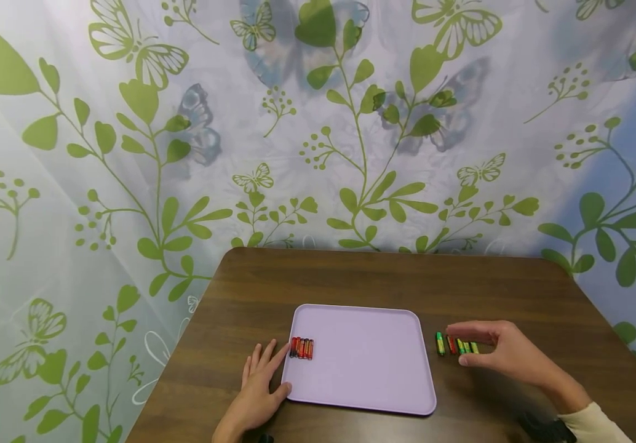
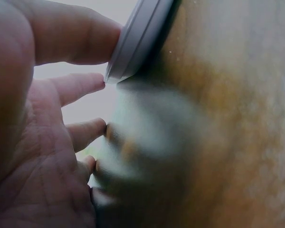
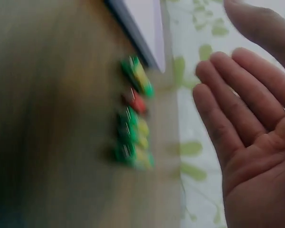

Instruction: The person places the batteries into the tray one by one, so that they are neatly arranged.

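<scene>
the bare left grip (image 1: 258,391), a human hand, is stretched out with fingers fanned and straight, thumb set well apart; the left wrist (image 1: 229,424) runs back toward the near side. the bare right grip (image 1: 505,349), also a human hand, reaches inward, its thumb parted widely from nearly straight fingers. behind the right wrist (image 1: 568,394) sits a cream fabric sleeve (image 1: 595,424).
</scene>
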### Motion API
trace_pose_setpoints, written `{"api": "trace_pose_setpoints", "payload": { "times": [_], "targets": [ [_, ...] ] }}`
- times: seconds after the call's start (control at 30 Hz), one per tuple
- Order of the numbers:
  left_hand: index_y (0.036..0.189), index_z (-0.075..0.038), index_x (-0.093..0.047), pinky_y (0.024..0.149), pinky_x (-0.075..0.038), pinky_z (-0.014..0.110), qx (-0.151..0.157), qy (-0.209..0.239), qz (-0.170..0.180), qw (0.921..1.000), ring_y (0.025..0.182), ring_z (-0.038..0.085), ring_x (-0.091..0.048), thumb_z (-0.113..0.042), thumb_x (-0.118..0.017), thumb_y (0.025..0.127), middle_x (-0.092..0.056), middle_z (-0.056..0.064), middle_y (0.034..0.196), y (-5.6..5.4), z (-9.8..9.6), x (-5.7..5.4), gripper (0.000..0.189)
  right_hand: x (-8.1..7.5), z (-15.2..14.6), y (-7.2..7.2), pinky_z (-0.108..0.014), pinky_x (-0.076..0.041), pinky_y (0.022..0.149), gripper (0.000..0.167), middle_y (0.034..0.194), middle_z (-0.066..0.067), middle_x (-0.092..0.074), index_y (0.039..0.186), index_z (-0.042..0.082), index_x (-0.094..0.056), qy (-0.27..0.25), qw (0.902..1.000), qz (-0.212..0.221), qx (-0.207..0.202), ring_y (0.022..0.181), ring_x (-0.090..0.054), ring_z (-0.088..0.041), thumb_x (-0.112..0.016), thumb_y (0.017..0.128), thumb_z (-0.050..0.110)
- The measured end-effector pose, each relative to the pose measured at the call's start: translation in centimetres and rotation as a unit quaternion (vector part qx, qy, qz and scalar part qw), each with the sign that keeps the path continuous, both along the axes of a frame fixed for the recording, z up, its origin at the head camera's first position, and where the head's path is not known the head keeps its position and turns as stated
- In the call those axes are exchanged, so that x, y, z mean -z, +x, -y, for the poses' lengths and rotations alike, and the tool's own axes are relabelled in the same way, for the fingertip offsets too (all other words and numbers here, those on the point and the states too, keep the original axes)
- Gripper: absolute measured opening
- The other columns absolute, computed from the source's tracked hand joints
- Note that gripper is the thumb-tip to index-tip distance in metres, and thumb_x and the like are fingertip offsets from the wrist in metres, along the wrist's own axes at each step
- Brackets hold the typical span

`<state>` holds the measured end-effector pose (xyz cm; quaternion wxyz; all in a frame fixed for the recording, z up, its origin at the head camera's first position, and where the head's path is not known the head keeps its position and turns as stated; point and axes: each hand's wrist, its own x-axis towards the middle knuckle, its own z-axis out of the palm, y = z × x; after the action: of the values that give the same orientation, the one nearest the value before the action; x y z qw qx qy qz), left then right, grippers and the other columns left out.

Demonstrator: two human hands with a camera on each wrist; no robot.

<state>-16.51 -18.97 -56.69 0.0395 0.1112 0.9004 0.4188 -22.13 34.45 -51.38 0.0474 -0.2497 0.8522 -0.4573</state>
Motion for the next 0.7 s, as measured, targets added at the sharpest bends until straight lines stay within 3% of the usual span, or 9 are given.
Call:
{"api": "trace_pose_setpoints", "payload": {
  "times": [0.3,0.47,0.7],
  "targets": [
    [0.166,-0.014,-0.048,0.129,0.009,0.076,0.000,-0.003,-0.002,1.0000,0.166,0.059,-0.002,-0.014,-0.076,0.095,-0.028,0.029,0.177,0.1,0.1,-0.1,0.076,-0.6,-3.8,0.4,-0.021,-0.063,0.090,0.057,0.136,-0.003,-0.078,0.142,0.007,-0.072,0.074,0.9968,-0.020,0.021,0.121,-0.071,0.003,-0.091,0.090,0.018],
    [0.166,-0.014,-0.048,0.129,0.009,0.076,0.004,-0.002,0.000,1.0000,0.166,0.059,-0.001,-0.014,-0.076,0.095,-0.027,0.029,0.178,0.2,0.5,-0.3,0.076,0.2,-3.8,0.5,-0.019,-0.062,0.088,0.058,0.132,-0.011,-0.080,0.139,0.004,-0.073,0.097,0.9937,-0.043,0.036,0.118,-0.070,0.005,-0.094,0.087,0.022],
    [0.166,-0.015,-0.048,0.129,0.009,0.076,0.009,-0.002,0.002,1.0000,0.167,0.058,-0.002,-0.014,-0.076,0.095,-0.028,0.028,0.178,0.3,1.0,-0.2,0.076,1.7,-3.1,0.8,-0.005,-0.053,0.089,0.065,0.131,-0.015,-0.080,0.136,0.002,-0.075,0.111,0.9870,-0.097,0.064,0.116,-0.069,0.008,-0.098,0.080,0.024]
  ]
}}
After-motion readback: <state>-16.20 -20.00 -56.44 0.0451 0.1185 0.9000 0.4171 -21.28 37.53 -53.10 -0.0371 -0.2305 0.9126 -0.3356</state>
